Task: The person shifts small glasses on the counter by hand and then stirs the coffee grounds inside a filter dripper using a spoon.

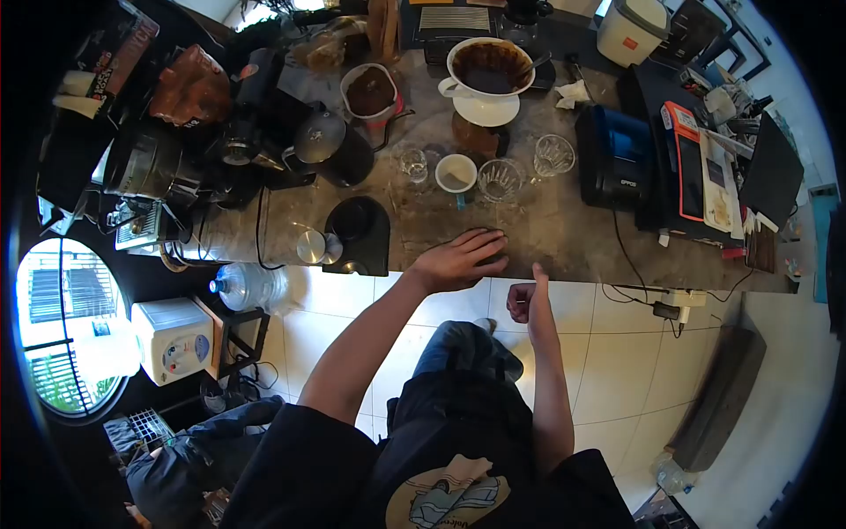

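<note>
My left hand [462, 261] lies palm down on the front edge of the stone-look counter [423, 229], fingers extended and holding nothing. Just past the edge hangs my right hand [527, 298], its fingers curled in and thumb pointing up; no object shows in it. Beyond my left hand stand a white cup [456, 174] with a pale inside, a clear glass [501, 180], a small shot glass [413, 165] and another clear glass [553, 155]. Behind them, a white coffee dripper [489, 108] with dark grounds and a spoon sits on a glass server [478, 137].
To the left are a black kettle [333, 147], a pitcher [370, 92] of brown grounds and a black tamping mat [361, 238]. A printer [614, 157] and a card terminal [683, 159] stand right. Below left is a water jug [249, 286]; another person's clothed legs [198, 454] show nearby.
</note>
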The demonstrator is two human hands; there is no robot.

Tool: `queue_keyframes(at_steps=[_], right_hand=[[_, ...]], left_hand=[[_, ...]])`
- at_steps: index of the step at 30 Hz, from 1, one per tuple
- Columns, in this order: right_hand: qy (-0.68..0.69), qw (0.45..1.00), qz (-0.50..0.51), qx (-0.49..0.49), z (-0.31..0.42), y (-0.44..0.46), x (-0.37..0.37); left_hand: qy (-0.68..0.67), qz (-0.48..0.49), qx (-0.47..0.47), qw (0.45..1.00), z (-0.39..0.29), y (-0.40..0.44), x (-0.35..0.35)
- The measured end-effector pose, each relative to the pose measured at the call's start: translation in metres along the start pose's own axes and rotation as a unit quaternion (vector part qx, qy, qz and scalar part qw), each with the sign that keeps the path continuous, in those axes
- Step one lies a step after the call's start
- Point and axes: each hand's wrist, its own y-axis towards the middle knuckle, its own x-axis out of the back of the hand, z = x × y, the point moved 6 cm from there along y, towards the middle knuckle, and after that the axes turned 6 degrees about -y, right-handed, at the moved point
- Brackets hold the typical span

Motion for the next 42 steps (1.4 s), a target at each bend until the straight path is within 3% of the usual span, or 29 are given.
queue_keyframes(at_steps=[3, 8, 11, 18, 22, 26, 29, 33, 38, 39, 41, 42], right_hand=[[-0.025, 0.999, -0.007, 0.038, 0.012, 0.017, -0.006], [-0.063, 0.997, -0.043, -0.032, -0.033, 0.045, 0.006], [-0.051, 0.996, -0.007, -0.073, -0.023, 0.034, 0.004], [-0.045, 0.999, 0.002, 0.012, -0.002, 0.01, 0.007], [-0.055, 0.997, -0.033, 0.048, -0.002, 0.015, 0.012], [-0.128, 0.981, -0.141, 0.018, -0.047, 0.054, 0.029], [-0.058, 0.997, -0.004, -0.047, -0.043, 0.056, 0.024], [-0.09, 0.995, -0.023, -0.039, -0.037, 0.052, 0.026], [-0.014, 0.992, 0.12, -0.045, -0.023, 0.023, 0.004], [-0.009, 0.993, 0.087, -0.078, -0.033, 0.03, 0.006], [-0.132, 0.99, -0.042, -0.007, -0.044, 0.056, 0.026], [-0.117, 0.993, -0.013, -0.021, -0.038, 0.056, 0.025]], left_hand=[[0.009, -0.02, -0.01, 1.0, 0.013, 0.001, 0.007], [0.015, -0.023, -0.013, 1.0, 0.006, -0.001, 0.004], [0.0, -0.02, -0.001, 1.0, 0.004, -0.001, 0.005], [0.023, -0.004, 0.0, 1.0, 0.002, 0.001, 0.003], [0.019, -0.017, -0.005, 1.0, 0.0, 0.0, 0.003], [0.026, -0.021, -0.014, 0.999, 0.001, -0.001, 0.005], [0.03, -0.025, -0.023, 0.999, 0.001, 0.001, 0.007], [0.042, -0.016, -0.017, 0.999, 0.0, 0.001, 0.004], [0.023, -0.015, -0.007, 1.0, 0.003, -0.001, 0.005], [0.021, -0.016, -0.009, 1.0, 0.001, 0.0, 0.005], [0.03, -0.015, -0.012, 0.999, -0.001, 0.004, 0.008], [0.032, -0.014, -0.009, 0.999, 0.001, 0.003, 0.007]])
